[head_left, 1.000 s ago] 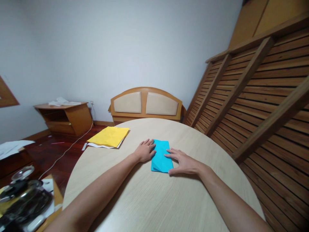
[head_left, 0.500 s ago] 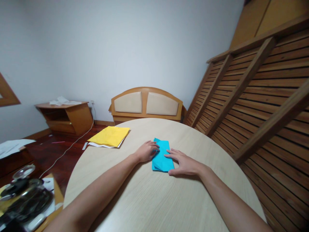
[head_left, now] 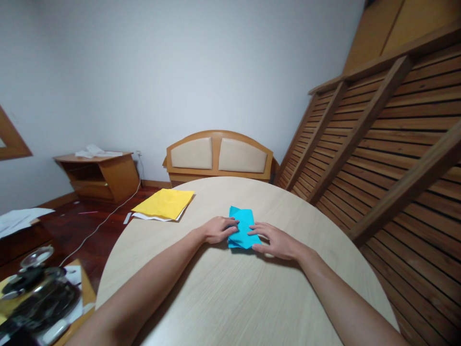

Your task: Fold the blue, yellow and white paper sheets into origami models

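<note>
Blue folded paper (head_left: 242, 227) is laid flat on the round table (head_left: 230, 298), just right of the yellow sheets (head_left: 163, 203). Its left edge is pinched by the left hand (head_left: 218, 229); its right edge is pressed by the open, flat right hand (head_left: 275, 240).

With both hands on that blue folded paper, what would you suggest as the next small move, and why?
Probably press the raised left flap flat and run a finger along its fold. The left hand pinches the blue paper at its left edge, where a layer looks lifted off the table, while the right hand lies flat on the right side, pinning the sheet.
</note>
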A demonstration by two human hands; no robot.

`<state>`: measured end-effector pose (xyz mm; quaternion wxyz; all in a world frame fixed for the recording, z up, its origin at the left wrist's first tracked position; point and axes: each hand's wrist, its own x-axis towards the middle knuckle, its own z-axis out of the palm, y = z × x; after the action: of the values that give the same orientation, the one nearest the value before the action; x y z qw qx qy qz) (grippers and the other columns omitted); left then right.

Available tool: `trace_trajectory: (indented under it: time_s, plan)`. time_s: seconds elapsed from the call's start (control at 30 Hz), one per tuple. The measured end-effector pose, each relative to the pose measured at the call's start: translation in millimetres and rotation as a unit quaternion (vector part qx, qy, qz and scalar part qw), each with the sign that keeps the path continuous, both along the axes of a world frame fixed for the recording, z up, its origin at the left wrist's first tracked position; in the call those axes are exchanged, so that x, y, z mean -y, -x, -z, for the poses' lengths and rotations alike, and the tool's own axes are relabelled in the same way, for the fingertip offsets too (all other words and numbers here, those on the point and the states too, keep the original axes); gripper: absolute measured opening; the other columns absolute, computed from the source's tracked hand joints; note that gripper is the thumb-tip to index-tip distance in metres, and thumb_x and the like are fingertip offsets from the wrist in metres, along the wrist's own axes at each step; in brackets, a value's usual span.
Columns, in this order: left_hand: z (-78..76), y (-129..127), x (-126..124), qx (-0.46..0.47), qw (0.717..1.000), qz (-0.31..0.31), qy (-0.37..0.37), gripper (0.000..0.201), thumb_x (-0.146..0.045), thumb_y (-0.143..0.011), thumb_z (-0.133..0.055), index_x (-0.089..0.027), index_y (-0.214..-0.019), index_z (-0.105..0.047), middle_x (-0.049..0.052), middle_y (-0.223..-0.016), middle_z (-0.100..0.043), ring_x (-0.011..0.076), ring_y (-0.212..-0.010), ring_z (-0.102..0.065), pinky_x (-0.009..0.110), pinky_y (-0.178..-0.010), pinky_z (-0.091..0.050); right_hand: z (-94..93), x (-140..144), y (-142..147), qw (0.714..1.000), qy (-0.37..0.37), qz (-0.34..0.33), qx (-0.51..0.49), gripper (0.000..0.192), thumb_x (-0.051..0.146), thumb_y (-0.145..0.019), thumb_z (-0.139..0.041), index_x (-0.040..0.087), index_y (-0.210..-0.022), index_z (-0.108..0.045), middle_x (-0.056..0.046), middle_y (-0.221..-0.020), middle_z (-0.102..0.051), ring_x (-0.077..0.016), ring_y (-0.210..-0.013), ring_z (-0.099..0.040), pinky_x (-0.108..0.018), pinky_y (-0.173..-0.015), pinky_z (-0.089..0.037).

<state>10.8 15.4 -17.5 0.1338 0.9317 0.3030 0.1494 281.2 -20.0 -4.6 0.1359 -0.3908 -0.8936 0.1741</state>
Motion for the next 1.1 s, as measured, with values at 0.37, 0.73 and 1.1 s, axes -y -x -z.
trace_trajectory:
  time_s: [0.37, 0.73, 1.1]
  plan:
    - [0.2, -4, 1, 0.012, 0.997, 0.060, -0.039, 0.068, -0.069, -0.087, -0.047, -0.018, -0.132, -0.054, 0.013, -0.118, -0.068, 0.0286, -0.101, -0.066, 0.035, -0.087, -0.049, 8.7, -12, -13, 0.999, -0.006, 0.021, -0.035, 0.055, 0.062, -0.088, -0.056, 0.022, -0.123, -0.068, -0.012, -0.139, -0.058, -0.0308, -0.129, -0.051, -0.047, -0.110, -0.038]
    - [-0.2, -11, 6, -0.045, 0.992, 0.019, -0.113, 0.045, -0.049, -0.086, -0.057, -0.020, -0.121, -0.057, 0.007, -0.096, -0.072, 0.0237, -0.086, -0.069, 0.030, -0.075, -0.049, 2.6, -10, -13, 0.998, -0.005, 0.025, -0.063, 0.044, 0.054, -0.091, -0.054, 0.022, -0.115, -0.072, -0.011, -0.124, -0.067, -0.0293, -0.110, -0.062, -0.042, -0.095, -0.048]
    - [0.5, -13, 5, -0.057, 0.991, -0.018, -0.120, 0.032, -0.045, -0.094, -0.047, -0.022, -0.110, -0.063, 0.006, -0.090, -0.072, 0.0209, -0.080, -0.069, 0.028, -0.071, -0.048, 4.3, -14, -16, 0.998, 0.003, 0.032, -0.056, 0.047, 0.057, -0.093, -0.050, 0.023, -0.117, -0.072, -0.010, -0.127, -0.067, -0.0296, -0.116, -0.060, -0.044, -0.102, -0.043]
